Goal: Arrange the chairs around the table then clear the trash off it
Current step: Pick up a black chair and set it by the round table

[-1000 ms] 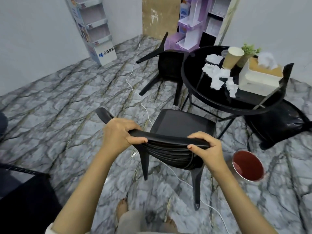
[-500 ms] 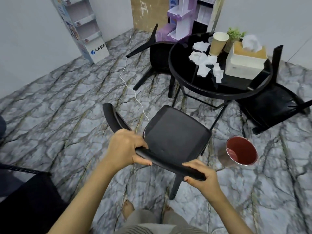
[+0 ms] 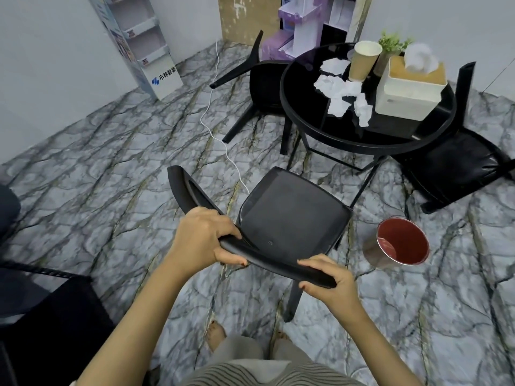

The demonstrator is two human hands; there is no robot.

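Holding a black chair [image 3: 292,210] by its curved backrest in left hand [image 3: 203,238] and right hand [image 3: 331,282], near a round black table [image 3: 303,107] strewn with crumpled tissues [image 3: 334,87], beside a red-lined wastebasket [image 3: 401,240].

Arms: two, coming in from 7 and 5 o'clock, bare from the frame edge to the wrist.
Left hand [image 3: 206,238], at 7 o'clock: thumbnail painted dark red.
Right hand [image 3: 331,282], at 5 o'clock: thumbnail the same dark red.
Striped garment [image 3: 278,373], at 6 o'clock on the bottom edge: thin dark lines on grey-beige cloth.
Plain fabric [image 3: 242,349], toward 12 from it: grey-beige, kind of garment cannot be told.
Left foot [image 3: 216,334] and right foot [image 3: 280,337]: bare, toenails dark red where they show.
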